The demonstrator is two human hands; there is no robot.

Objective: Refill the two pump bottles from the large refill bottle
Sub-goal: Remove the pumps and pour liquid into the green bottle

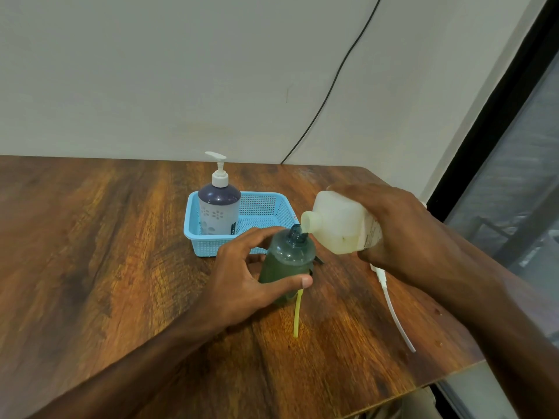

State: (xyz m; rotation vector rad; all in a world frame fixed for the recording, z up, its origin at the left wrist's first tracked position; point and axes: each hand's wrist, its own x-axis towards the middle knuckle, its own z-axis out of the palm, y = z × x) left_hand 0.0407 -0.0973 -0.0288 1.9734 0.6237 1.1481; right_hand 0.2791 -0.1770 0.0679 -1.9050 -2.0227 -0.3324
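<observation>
While the left hand (251,276) is wrapping its fingers and thumb around a green translucent pump bottle (286,261) standing open-necked on the wooden worktop (106,237), the right hand (402,231) is gripping the large white refill bottle (338,225) and holding it tipped, its mouth sitting just beside the green bottle's neck. Pale yellowish liquid is pooling in the low side of the refill bottle; whether any is running out cannot be told. A label is showing on the refill bottle under the right palm, its print too small to read. Behind, a second pump bottle (219,207), purple-shouldered with a pale body carrying a flower pattern and a white pump head, is standing upright in the left part of a light blue mesh basket (260,204); a small dark tag near its base is not legible. A yellow dip tube (297,316) is lying on the worktop just in front of the green bottle, and a white pump tube (394,316) is lying beneath the right wrist. A black cable (332,86) is running down the wall behind.
</observation>
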